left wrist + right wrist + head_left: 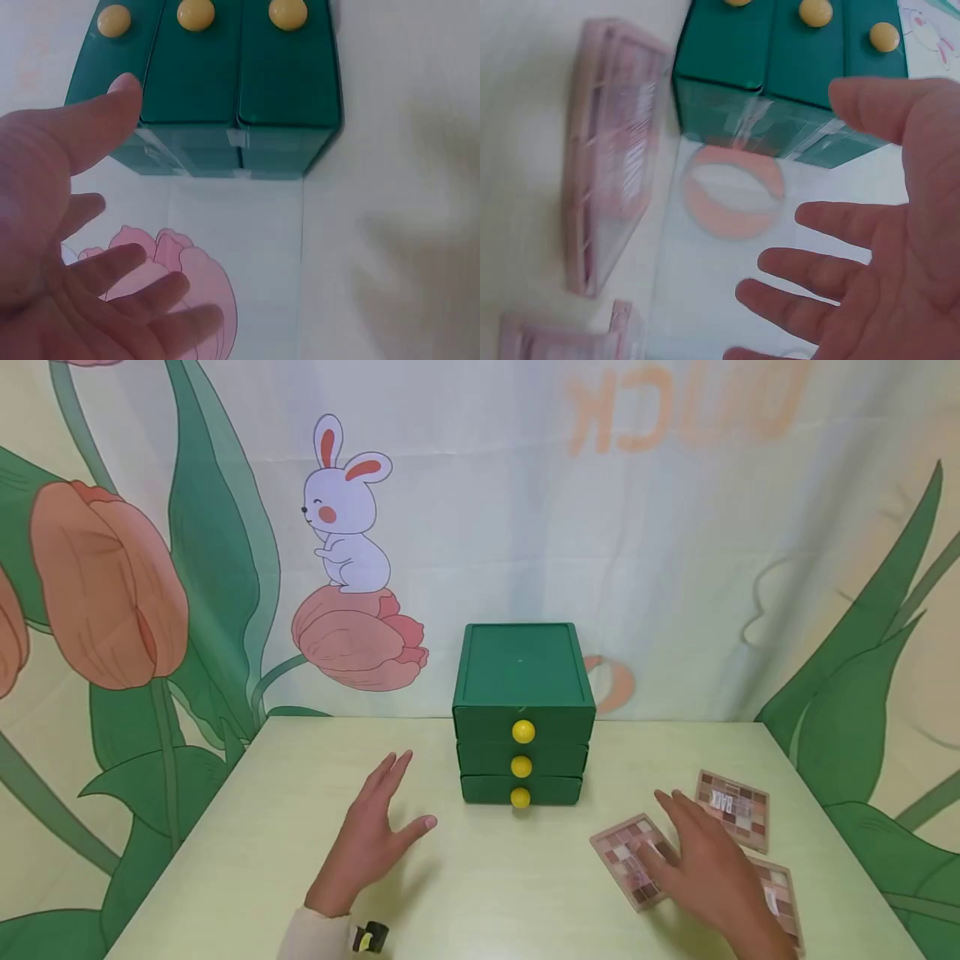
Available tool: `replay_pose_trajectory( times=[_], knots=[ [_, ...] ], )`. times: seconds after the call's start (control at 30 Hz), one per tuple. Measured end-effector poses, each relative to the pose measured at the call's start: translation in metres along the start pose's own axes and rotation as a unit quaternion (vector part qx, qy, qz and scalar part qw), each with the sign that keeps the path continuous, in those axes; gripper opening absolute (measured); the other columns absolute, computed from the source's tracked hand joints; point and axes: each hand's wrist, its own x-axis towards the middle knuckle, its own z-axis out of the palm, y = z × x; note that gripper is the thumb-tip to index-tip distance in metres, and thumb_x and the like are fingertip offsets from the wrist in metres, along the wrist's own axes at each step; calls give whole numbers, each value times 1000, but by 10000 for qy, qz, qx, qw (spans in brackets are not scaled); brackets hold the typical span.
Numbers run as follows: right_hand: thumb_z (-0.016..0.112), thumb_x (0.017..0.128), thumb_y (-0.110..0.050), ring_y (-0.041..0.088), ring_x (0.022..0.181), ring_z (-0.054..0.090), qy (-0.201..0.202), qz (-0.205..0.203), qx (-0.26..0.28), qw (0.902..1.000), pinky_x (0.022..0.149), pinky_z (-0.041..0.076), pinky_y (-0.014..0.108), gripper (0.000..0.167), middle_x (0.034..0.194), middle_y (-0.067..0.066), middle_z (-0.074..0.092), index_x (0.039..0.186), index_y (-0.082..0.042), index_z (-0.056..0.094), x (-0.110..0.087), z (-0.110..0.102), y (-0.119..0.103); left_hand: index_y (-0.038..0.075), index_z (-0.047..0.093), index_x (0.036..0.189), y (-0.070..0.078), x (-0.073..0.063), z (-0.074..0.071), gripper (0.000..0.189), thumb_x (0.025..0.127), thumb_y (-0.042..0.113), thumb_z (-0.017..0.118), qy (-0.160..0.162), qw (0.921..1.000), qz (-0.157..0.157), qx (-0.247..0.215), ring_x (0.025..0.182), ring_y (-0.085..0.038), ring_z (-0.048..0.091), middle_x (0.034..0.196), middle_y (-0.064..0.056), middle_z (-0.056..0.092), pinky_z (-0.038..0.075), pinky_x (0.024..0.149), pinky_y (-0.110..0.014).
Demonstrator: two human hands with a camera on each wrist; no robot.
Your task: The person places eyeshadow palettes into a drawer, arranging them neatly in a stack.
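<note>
A small green chest of three drawers (523, 668) with round yellow knobs stands at the back of the table, all its drawers pushed in. My left hand (372, 835) hovers to its left, fingers straight, thumb spread, holding nothing. On the right, my right hand (701, 868) is held over the eyeshadow palettes with its fingers extended. One palette (630, 860) lies partly beneath that hand in the head view. Another palette (735, 810) is behind it, and a third palette (780, 897) is partly hidden by the wrist. The right palm shows bare in the right wrist view.
The pale table (225, 860) ends at a hanging cloth (487, 527) printed with tulips and a rabbit, right behind the chest. A black-and-yellow band (371, 937) is at the left sleeve's cuff.
</note>
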Motion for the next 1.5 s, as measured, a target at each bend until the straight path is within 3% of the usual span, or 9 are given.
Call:
replay_pose_trajectory(
  times=[0.13,0.27,0.4,0.67,0.83,1.0,1.2,1.3,1.5],
  knots=[
    [72,99,-42,48,143,48,414,-211,408,9981,111,46,71,71,159,22,49,158,-10,47,5,-2,-11,33,30,168,6,11,6,98,89,28,88,323,9960,354,-756,154,-39,42,170,-9,36,48,115,-64],
    [74,99,-35,39,127,64,774,-435,679,9937,98,58,61,64,152,17,57,154,-12,52,10,0,-27,43,27,166,16,26,14,101,88,22,88,347,9868,393,-1534,149,-37,49,166,-4,39,52,109,-60],
    [78,97,-31,29,111,71,1049,-670,845,9886,82,62,46,60,144,13,63,150,-14,57,14,5,-44,46,27,165,25,39,21,102,88,18,88,346,9804,410,-1895,148,-35,52,164,-4,41,54,108,-58],
    [82,94,-22,20,98,75,1701,-1009,1144,9736,80,66,37,49,130,7,70,139,-14,67,29,12,-79,43,35,163,27,62,30,92,91,13,85,558,9664,534,-2452,144,-35,55,158,-7,48,55,108,-58],
    [84,91,-15,20,92,77,2164,-1438,1547,9532,78,68,36,46,122,8,72,135,-9,69,40,19,-96,44,39,161,26,71,34,88,93,11,83,625,9578,554,-2751,143,-34,56,157,-6,50,53,110,-61],
    [88,86,-9,22,87,75,2814,-2067,1481,9253,74,68,35,45,111,12,71,127,-1,71,55,30,-108,45,40,161,23,79,40,88,92,9,83,593,9551,562,-2850,142,-32,56,154,-3,52,53,110,-61],
    [92,82,-11,27,103,76,3508,-2536,762,8982,80,67,36,47,115,15,74,124,1,76,68,36,-132,45,38,162,23,84,44,91,92,7,82,607,9569,548,-2786,142,-31,56,150,-3,53,55,108,-56],
    [92,82,-13,29,107,77,3700,-2441,797,8929,85,66,38,44,116,16,76,120,3,77,75,39,-145,43,37,163,22,86,45,92,92,7,82,700,9586,673,-2678,141,-31,57,149,-4,53,57,106,-54],
    [93,82,-16,31,103,78,3976,-1803,1277,8905,88,66,44,38,111,17,78,111,3,80,87,51,-157,40,35,165,19,91,51,94,91,5,82,844,9613,1086,-2387,138,-32,59,147,-9,54,61,100,-50]
  ],
)
